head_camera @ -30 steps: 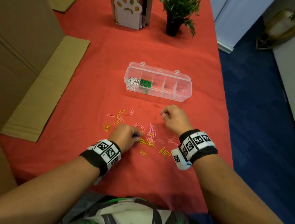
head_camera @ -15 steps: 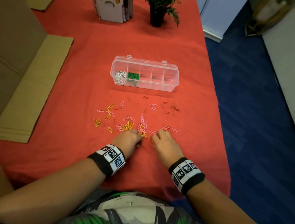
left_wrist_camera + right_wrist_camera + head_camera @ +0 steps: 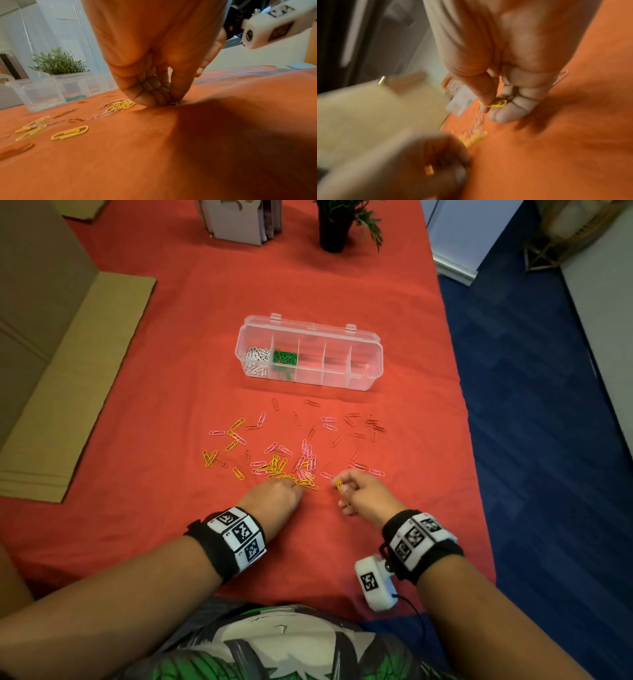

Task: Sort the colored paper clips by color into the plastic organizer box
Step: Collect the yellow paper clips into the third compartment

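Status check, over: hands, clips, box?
Right hand pinches a yellow clip. Left hand pinching at the pile. Box open: white, green filled. Nothing blocking.

A table (image 3: 394, 302) is covered by a red cloth; flattened cardboard (image 3: 68, 392) lies at its left edge, a potted plant (image 3: 334, 224) at the far edge, and blue carpet (image 3: 548, 405) is seen beyond its right edge.

the table with the red cloth (image 3: 394, 302) carries a clear plastic organizer box (image 3: 363, 378), scattered yellow and pink paper clips (image 3: 274, 463), flat brown cardboard (image 3: 75, 392), a dark plant pot (image 3: 330, 237) and a paper stand (image 3: 239, 220).
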